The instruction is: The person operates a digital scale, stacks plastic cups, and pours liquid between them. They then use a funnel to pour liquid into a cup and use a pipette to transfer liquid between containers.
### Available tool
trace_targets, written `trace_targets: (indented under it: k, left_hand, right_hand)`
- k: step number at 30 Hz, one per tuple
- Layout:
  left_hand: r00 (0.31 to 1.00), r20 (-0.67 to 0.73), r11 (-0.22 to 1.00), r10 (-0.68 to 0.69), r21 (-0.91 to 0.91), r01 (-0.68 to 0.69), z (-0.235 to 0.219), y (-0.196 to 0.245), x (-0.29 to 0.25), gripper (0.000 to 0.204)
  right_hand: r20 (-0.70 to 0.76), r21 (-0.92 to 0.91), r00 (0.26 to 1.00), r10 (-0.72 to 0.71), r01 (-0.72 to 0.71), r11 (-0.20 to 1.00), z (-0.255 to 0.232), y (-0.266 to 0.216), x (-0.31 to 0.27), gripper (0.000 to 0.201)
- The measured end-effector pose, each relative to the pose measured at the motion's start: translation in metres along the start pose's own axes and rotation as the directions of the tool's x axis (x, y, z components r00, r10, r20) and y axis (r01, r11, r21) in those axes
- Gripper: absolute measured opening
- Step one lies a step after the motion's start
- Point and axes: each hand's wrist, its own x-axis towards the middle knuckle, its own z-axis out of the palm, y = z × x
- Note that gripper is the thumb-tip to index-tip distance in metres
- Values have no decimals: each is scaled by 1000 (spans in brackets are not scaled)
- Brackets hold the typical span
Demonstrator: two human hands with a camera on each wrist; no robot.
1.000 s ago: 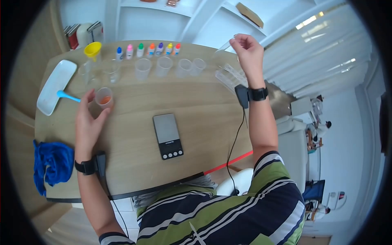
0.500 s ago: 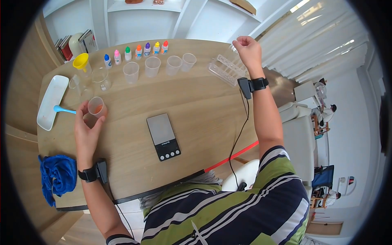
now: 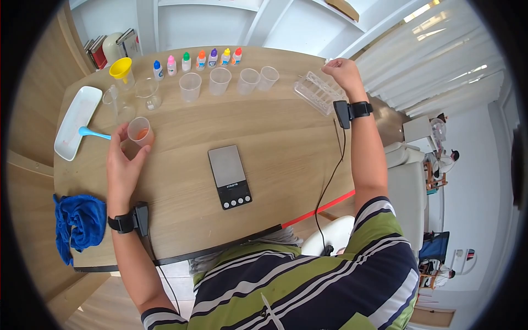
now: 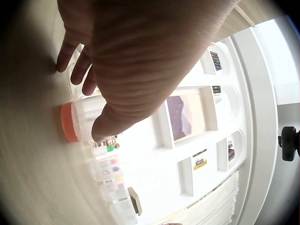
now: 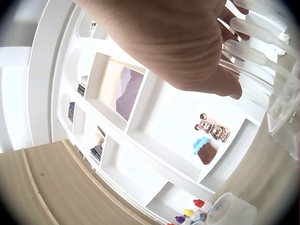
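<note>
On the table's left side stands a small clear plastic cup (image 3: 141, 131) with orange liquid at its bottom. My left hand (image 3: 124, 165) holds it, thumb at the near side and fingers round the far side. In the left wrist view the thumb lies against the cup (image 4: 86, 119). At the far right, my right hand (image 3: 347, 76) is over the end of a clear rack (image 3: 313, 96). Its thumb and fingertips pinch a thin clear tube (image 5: 251, 75), partly hidden by the hand. Several translucent droppers (image 5: 255, 30) stand beside those fingers in the right wrist view.
A digital scale (image 3: 228, 168) lies mid-table. Behind it are several plastic cups (image 3: 220, 82) and colour bottles (image 3: 201, 60). To the left are glass beakers (image 3: 148, 94), a yellow funnel (image 3: 121, 69), a blue spoon (image 3: 94, 132), a white tray (image 3: 78, 121) and a blue cloth (image 3: 80, 223).
My right hand has moved from above and beyond the rack down toward its far end, bringing the clear tube along. My left hand stays at the cup; the head view has shifted slightly.
</note>
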Motion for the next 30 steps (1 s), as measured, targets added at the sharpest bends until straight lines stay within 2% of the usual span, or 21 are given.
trace_targets:
  k: [5, 7, 9, 10, 11, 12, 14, 15, 17, 18, 19, 21, 23, 25, 27, 28, 30]
  left_hand:
    - [1000, 3, 1000, 4, -10, -4, 1, 0, 0, 68]
    - [1000, 0, 1000, -4, -13, 4, 3, -5, 1, 68]
    - [997, -44, 998, 67, -5, -67, 5, -15, 0, 68]
    - [997, -52, 998, 60, 25, -59, 2, -8, -2, 69]
    - [997, -58, 997, 52, 51, -49, 1, 0, -3, 70]
    - [995, -94, 996, 36, 81, -28, 0, 1, -4, 70]
    - [997, -65, 998, 29, 49, -25, 2, 1, -5, 71]
    - [996, -87, 998, 15, 63, -10, 1, 2, -5, 71]
    - [999, -31, 997, 15, 75, -13, 0, 4, -4, 71]
    - [998, -47, 996, 46, 84, -42, 2, 1, -4, 71]
    - [997, -57, 995, 45, 91, -39, 2, 1, -4, 71]
    - [998, -53, 996, 39, 76, -35, 1, 2, -4, 70]
    - [998, -56, 996, 43, 82, -38, 1, 3, -4, 70]
    - [997, -60, 996, 40, 88, -35, 1, 5, -3, 70]
    - [998, -42, 997, 37, 76, -34, 1, 8, -3, 67]
    - [999, -43, 996, 33, 79, -30, 2, 8, -3, 67]
    - [996, -53, 994, 67, 92, -62, 4, 5, -1, 64]
  right_hand:
    - [36, 39, 999, -27, 26, 999, -3, 4, -1, 42]
    - [-40, -20, 997, -60, 59, 998, 0, 14, 5, 61]
    - [-49, 10, 997, -68, 68, 998, -2, 22, 10, 80]
    - [-136, -85, 982, -129, 118, 989, -4, 18, 6, 86]
    - [-209, -83, 964, -164, 149, 985, -9, 4, -5, 84]
    - [-319, -153, 918, -237, 197, 968, -13, -8, -15, 75]
    - [-474, -100, 833, -285, 270, 958, -18, -48, -43, 50]
    - [-465, -83, 834, -298, 294, 952, -18, -67, -54, 50]
    - [-486, -25, 781, -392, 436, 900, -13, -100, -74, 42]
    - [-469, -3, 762, -446, 503, 864, -4, -113, -81, 34]
    - [-471, 5, 759, -449, 511, 859, 6, -127, -88, 34]
    - [-243, 229, 825, -509, 559, 797, 24, -152, -101, 33]
    - [-156, 285, 786, -599, 616, 734, 54, -171, -106, 32]
    - [29, 350, 810, -586, 541, 765, 73, -204, -120, 40]
    - [211, 344, 786, -581, 497, 797, 92, -235, -128, 51]
    - [214, 347, 784, -582, 496, 796, 105, -247, -128, 51]
    - [188, 337, 625, -757, 683, 648, 138, -268, -118, 63]
